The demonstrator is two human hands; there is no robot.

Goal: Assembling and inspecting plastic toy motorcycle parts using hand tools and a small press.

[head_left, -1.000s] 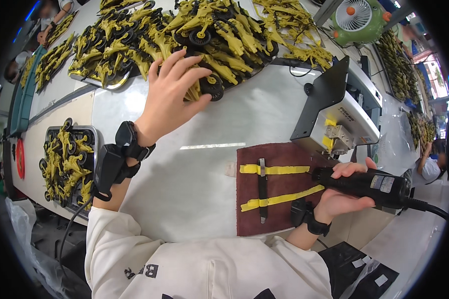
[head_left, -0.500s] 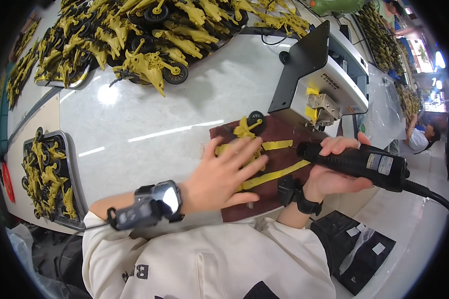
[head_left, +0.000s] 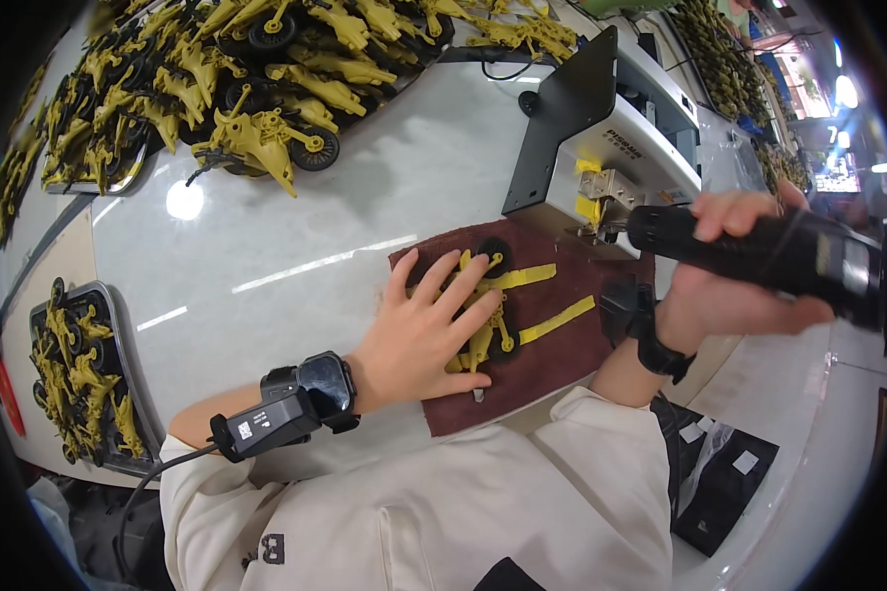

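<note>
- Since a second ago, when it reached up into the heap at the far side of the table, the left hand (head_left: 426,330) has come back to the near edge and now lies on the mat; the right hand (head_left: 734,286) has lifted its tool off the mat toward 2 o'clock.
- At 9 o'clock a dark tray (head_left: 118,335) holds more yellow toy parts (head_left: 79,379); at 11 o'clock the big heap of yellow wheeled toys (head_left: 256,89) covers the far side of the white table (head_left: 296,246).
- Left hand: flat and spread wide, palm down, pressing a yellow toy vehicle with black wheels (head_left: 483,330) onto the brown cloth mat (head_left: 552,360). A black wrist device (head_left: 301,404) sits on that forearm.
- On the mat, two yellow strips (head_left: 557,320) run out from under the toy toward 3 o'clock.
- At 1 o'clock stands a white-and-black feeder box (head_left: 611,148), touching the mat's far edge.
- Right hand: closed around a black powered screwdriver (head_left: 759,251), whose front end points at the box's yellow-marked outlet (head_left: 601,197); whether the bit touches it I cannot tell.
- Step in hand, as I judge it: the toy is pinned in place while the driver picks up a screw.
- Next move would call for swinging the driver down to 6 o'clock, squarely onto the toy, with the left fingers clear of the bit.
</note>
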